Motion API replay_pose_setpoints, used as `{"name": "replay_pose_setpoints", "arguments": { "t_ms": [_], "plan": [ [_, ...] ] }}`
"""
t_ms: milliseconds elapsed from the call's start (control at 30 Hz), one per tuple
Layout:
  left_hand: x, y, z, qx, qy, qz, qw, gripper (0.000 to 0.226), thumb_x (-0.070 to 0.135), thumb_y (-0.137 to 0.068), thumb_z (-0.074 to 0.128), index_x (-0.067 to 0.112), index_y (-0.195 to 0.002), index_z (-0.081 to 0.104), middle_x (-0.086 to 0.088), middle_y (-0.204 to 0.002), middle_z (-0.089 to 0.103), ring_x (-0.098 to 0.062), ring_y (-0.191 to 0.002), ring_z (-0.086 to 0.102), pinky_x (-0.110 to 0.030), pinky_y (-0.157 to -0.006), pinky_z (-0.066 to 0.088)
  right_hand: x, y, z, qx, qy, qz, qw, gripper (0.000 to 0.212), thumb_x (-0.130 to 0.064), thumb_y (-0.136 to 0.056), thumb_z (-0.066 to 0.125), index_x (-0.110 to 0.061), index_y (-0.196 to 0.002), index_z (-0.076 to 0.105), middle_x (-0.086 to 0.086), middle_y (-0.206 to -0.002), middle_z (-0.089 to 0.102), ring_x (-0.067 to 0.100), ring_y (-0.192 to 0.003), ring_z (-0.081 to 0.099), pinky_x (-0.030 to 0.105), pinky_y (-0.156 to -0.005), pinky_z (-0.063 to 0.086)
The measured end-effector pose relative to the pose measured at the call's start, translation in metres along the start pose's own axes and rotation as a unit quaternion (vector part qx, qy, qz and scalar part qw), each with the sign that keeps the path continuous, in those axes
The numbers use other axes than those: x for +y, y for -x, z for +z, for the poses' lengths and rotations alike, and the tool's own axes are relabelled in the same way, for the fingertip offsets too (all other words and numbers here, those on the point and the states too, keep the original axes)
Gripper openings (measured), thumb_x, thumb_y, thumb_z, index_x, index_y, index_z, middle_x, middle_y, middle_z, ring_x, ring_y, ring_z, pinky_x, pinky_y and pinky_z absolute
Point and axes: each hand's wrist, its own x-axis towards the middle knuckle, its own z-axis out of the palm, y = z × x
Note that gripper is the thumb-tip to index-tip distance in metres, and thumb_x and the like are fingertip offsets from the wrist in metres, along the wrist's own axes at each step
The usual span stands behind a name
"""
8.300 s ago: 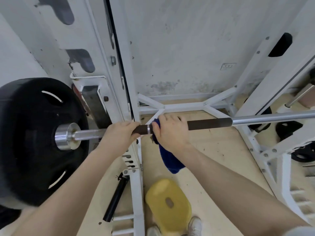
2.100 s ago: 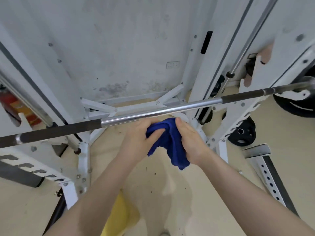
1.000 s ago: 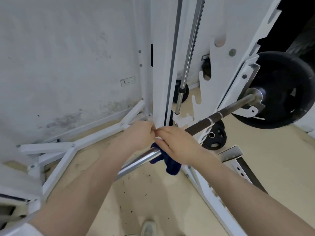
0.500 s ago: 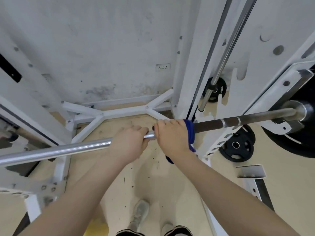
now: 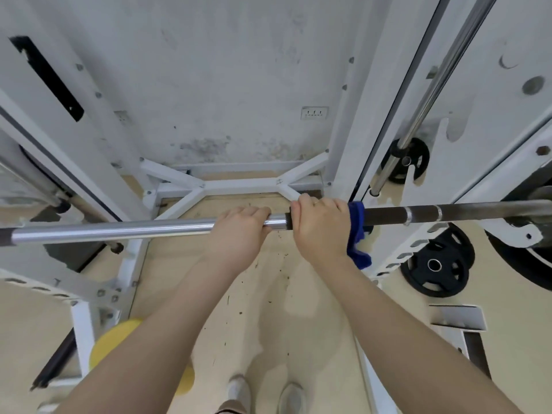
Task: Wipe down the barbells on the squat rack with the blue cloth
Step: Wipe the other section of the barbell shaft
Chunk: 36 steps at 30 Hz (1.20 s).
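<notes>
While racked across the squat rack (image 5: 385, 94), barbell (image 5: 119, 230) gripped bare by left hand (image 5: 239, 231), right hand (image 5: 321, 228) curled round blue cloth (image 5: 357, 231) wrapped on dark knurling; wiping stroke judged underway; next: cloth slid rightward toward sleeve, firm pressure required.

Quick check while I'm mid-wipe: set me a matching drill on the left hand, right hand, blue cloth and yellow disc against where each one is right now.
Things:
1. left hand
2. right hand
3. blue cloth
4. yellow disc

Places:
A. lies on the floor, lower left
B. grips the shiny bare section of the barbell
C. grips the bar over the cloth, at the dark knurled section
D. wrapped round the bar, tail hanging below

Pairs: 1-B, 2-C, 3-D, 4-A
</notes>
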Motion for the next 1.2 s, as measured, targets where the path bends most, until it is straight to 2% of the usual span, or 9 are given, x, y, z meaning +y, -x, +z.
{"name": "replay_pose_setpoints", "arguments": {
  "t_ms": [133, 300, 500, 667, 800, 867, 1000, 1100, 1200],
  "plan": [
    [0.000, 0.000, -0.003, -0.001, -0.007, 0.006, 1.000, 0.031, 0.030, -0.096, 0.041, 0.017, -0.123, 0.049, -0.002, -0.115, 0.060, -0.025, -0.104, 0.050, -0.031, -0.083, 0.036, 0.030, -0.002, -0.008, -0.067, 0.018, -0.135, 0.988, 0.026, -0.027, -0.089, 0.048, -0.016, -0.067, 0.051, -0.001, -0.060, 0.056, 0.024, -0.054, 0.053, 0.035, -0.062, 0.040],
    [0.003, -0.001, -0.006, 0.006, -0.018, 0.016, 1.000, 0.033, 0.022, -0.095, 0.041, 0.022, -0.128, 0.045, 0.003, -0.123, 0.058, -0.024, -0.121, 0.040, -0.034, -0.096, 0.029, 0.070, -0.003, -0.028, -0.077, 0.066, 0.014, 0.995, 0.035, -0.029, -0.091, 0.021, -0.017, -0.073, 0.048, -0.002, -0.066, 0.052, 0.024, -0.066, 0.054, 0.034, -0.071, 0.035],
    [0.009, -0.011, -0.002, 0.005, 0.017, 0.036, 0.999, 0.030, 0.027, -0.091, 0.050, 0.019, -0.120, 0.051, 0.002, -0.122, 0.054, -0.021, -0.117, 0.040, -0.030, -0.092, 0.030, -0.006, -0.004, -0.009, -0.098, 0.014, 0.003, 0.995, 0.032, -0.025, -0.086, 0.029, -0.013, -0.066, 0.051, 0.001, -0.056, 0.054, 0.024, -0.053, 0.050, 0.031, -0.059, 0.040],
    [0.007, -0.014, -0.003, 0.004, 0.018, 0.042, 0.999, 0.025, 0.029, -0.092, 0.050, 0.019, -0.114, 0.052, 0.001, -0.114, 0.056, -0.023, -0.107, 0.045, -0.032, -0.087, 0.033, 0.026, -0.009, -0.014, -0.143, -0.007, -0.040, 0.989, 0.022, -0.022, -0.099, 0.034, -0.010, -0.094, 0.052, 0.005, -0.091, 0.059, 0.026, -0.088, 0.053, 0.032, -0.080, 0.034],
    [0.002, -0.010, -0.004, 0.019, 0.042, 0.063, 0.997, 0.023, 0.026, -0.091, 0.052, 0.018, -0.112, 0.054, 0.000, -0.110, 0.058, -0.025, -0.102, 0.046, -0.034, -0.085, 0.035, 0.034, -0.010, -0.020, -0.110, 0.013, 0.023, 0.994, 0.020, -0.019, -0.096, 0.030, -0.017, -0.081, 0.044, 0.000, -0.081, 0.049, 0.021, -0.080, 0.045, 0.028, -0.073, 0.029],
    [0.002, -0.009, -0.001, 0.028, 0.047, 0.066, 0.996, 0.024, 0.027, -0.090, 0.052, 0.018, -0.112, 0.055, 0.000, -0.110, 0.059, -0.026, -0.102, 0.046, -0.034, -0.084, 0.033, 0.024, -0.014, -0.019, -0.109, 0.070, 0.024, 0.991, 0.029, -0.022, -0.092, 0.023, -0.016, -0.082, 0.050, 0.002, -0.077, 0.052, 0.020, -0.076, 0.041, 0.031, -0.070, 0.029],
    [0.002, -0.011, 0.002, 0.041, 0.040, 0.060, 0.997, 0.022, 0.031, -0.092, 0.050, 0.022, -0.111, 0.053, 0.003, -0.110, 0.057, -0.023, -0.104, 0.045, -0.031, -0.083, 0.029, -0.017, -0.005, -0.007, -0.071, 0.072, -0.044, 0.994, 0.023, -0.025, -0.084, 0.043, -0.016, -0.066, 0.055, -0.003, -0.053, 0.055, 0.022, -0.063, 0.051, 0.030, -0.061, 0.029],
    [-0.001, -0.013, 0.002, 0.036, 0.041, 0.070, 0.996, 0.024, 0.032, -0.093, 0.047, 0.025, -0.114, 0.053, 0.005, -0.112, 0.057, -0.020, -0.104, 0.045, -0.029, -0.083, 0.029, 0.016, -0.005, -0.007, -0.054, 0.060, -0.066, 0.995, 0.034, -0.028, -0.089, 0.038, -0.015, -0.065, 0.058, -0.001, -0.055, 0.059, 0.024, -0.066, 0.055, 0.031, -0.063, 0.028],
    [-0.003, -0.013, 0.002, 0.046, 0.052, 0.082, 0.994, 0.024, 0.033, -0.093, 0.047, 0.026, -0.115, 0.054, 0.006, -0.111, 0.057, -0.019, -0.103, 0.045, -0.028, -0.082, 0.029, 0.055, 0.000, -0.018, -0.066, 0.103, -0.015, 0.992, 0.033, -0.027, -0.088, 0.036, -0.015, -0.067, 0.059, 0.000, -0.060, 0.063, 0.025, -0.070, 0.055, 0.032, -0.065, 0.034]
  ]
}}
